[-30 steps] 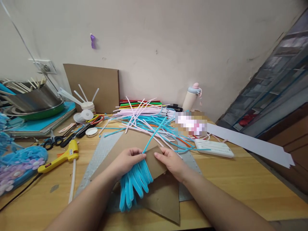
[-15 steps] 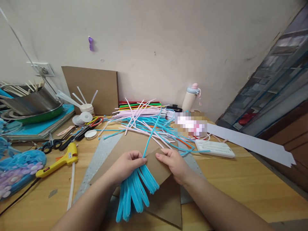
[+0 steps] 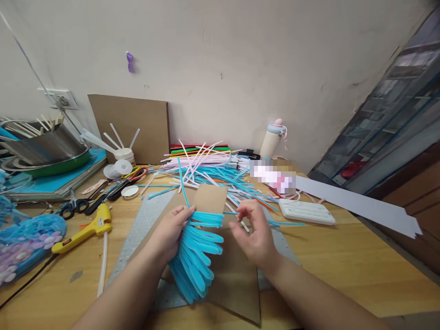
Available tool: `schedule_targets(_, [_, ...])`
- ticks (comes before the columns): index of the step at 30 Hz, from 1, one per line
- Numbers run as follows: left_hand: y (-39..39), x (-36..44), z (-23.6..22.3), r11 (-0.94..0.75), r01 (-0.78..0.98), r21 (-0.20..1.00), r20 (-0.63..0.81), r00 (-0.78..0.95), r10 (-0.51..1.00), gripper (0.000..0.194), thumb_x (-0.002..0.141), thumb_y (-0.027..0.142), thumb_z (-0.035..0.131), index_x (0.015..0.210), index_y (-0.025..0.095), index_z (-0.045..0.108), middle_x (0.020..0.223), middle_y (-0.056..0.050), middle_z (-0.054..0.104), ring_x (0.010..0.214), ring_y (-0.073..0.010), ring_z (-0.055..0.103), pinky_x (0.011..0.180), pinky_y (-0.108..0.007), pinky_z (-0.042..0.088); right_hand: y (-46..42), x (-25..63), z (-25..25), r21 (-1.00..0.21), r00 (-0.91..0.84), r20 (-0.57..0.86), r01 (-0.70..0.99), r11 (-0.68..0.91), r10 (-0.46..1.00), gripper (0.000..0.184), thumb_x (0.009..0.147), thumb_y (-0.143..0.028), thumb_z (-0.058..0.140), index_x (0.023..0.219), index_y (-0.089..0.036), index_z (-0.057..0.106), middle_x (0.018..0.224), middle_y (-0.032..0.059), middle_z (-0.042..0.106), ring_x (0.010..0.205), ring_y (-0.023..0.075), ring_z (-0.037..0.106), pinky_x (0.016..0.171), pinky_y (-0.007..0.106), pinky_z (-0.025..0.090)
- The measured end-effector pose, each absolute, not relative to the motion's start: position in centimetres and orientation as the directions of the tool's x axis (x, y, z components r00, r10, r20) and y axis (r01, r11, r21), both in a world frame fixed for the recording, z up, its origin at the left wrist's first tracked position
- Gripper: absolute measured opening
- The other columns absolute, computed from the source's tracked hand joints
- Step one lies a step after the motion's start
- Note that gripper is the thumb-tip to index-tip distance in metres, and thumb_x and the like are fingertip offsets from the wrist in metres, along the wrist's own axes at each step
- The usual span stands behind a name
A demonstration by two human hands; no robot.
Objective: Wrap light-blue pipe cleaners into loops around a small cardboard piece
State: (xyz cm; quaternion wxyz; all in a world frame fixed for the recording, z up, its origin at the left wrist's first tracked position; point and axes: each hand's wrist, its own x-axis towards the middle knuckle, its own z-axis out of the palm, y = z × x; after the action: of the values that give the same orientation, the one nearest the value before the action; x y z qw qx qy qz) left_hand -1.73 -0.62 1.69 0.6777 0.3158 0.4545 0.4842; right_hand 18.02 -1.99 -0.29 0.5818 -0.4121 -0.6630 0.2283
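A fan of looped blue pipe cleaners (image 3: 197, 256) hangs from my left hand (image 3: 173, 229), which is closed on its gathered end, thumb on top. A small cardboard strip (image 3: 210, 198) stands up from the same grip, with blue loops across its lower part. One loose blue strand (image 3: 183, 183) rises beyond my left thumb. My right hand (image 3: 253, 233) is raised just right of the loops, fingers curled and thumb apart from them, with nothing visible between. Another blue strand (image 3: 288, 223) shows on both sides of it, seeming to pass behind. Larger cardboard (image 3: 237, 284) lies beneath.
Loose pink and blue pipe cleaners (image 3: 206, 172) pile up behind the hands. On the left are a yellow glue gun (image 3: 84, 233), scissors (image 3: 74, 207) and a metal bowl (image 3: 48, 144). A white power-bank-like box (image 3: 307, 211) and a bottle (image 3: 270, 142) are at right.
My left hand has shifted left and up, turning the loops to point right. The cardboard strip now stands upright, and my right hand has let go of it and opened.
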Motion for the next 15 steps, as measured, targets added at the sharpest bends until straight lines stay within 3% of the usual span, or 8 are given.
schedule_targets(3, [-1.0,-1.2,2.0,0.367,-0.442,0.819,-0.323,0.173,0.930,0.023,0.070,0.026,0.068,0.064,0.016,0.048,0.045,0.006,0.047,0.038,-0.0075,0.045,0.040,-0.019,0.040,-2.6,17.3,-0.3,-0.683,-0.140,0.616,0.396,0.614,0.775,0.027,0.075,-0.018,0.059,0.099,-0.022,0.047,0.094,0.0036,0.049,0.079,0.0152,0.048,0.071,0.029,0.042])
schedule_targets(9, [-1.7,0.0,2.1,0.470,-0.464,0.751,-0.396,0.254,0.882,0.011,0.076,0.023,0.061,0.077,0.015,0.053,0.062,-0.004,0.065,0.051,-0.0167,0.061,0.050,-0.030,0.051,-2.4,17.0,-0.8,-0.718,-0.048,0.571,0.454,0.527,0.819,0.031,0.073,-0.025,0.065,0.099,-0.022,0.047,0.090,0.0021,0.052,0.078,0.0153,0.049,0.071,0.029,0.043])
schedule_targets(15, [-1.7,0.3,1.8,0.450,-0.468,0.761,-0.375,0.250,0.893,0.010,0.078,0.021,0.059,0.081,0.014,0.052,0.066,-0.006,0.067,0.053,-0.0191,0.063,0.051,-0.033,0.052,-2.0,17.4,-1.0,-0.730,-0.013,0.528,0.503,0.462,0.849,0.031,0.071,-0.029,0.066,0.096,-0.022,0.048,0.087,0.0016,0.052,0.077,0.0162,0.048,0.071,0.030,0.042])
